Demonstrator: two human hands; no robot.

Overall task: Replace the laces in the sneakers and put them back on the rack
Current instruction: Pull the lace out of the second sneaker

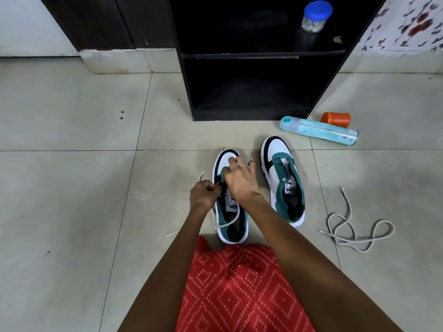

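Two white, green and black sneakers stand on the tiled floor in front of me. My left hand (202, 194) pinches a white lace (227, 224) at the left side of the left sneaker (231, 226); the lace loops across the shoe's opening and trails onto the floor at the left. My right hand (239, 180) lies over that sneaker's eyelets with fingers spread toward the toe, thumb at the lace. The right sneaker (285, 180) stands unlaced beside it. A second loose lace (352, 231) lies coiled on the floor at the right.
A black open shoe rack (251, 56) stands straight ahead, with a blue-lidded jar (315, 16) on its upper shelf. A light-blue bottle (318, 131) lies on the floor by the rack's right corner, an orange cap (335, 119) behind it. My red patterned garment (239, 288) covers my lap.
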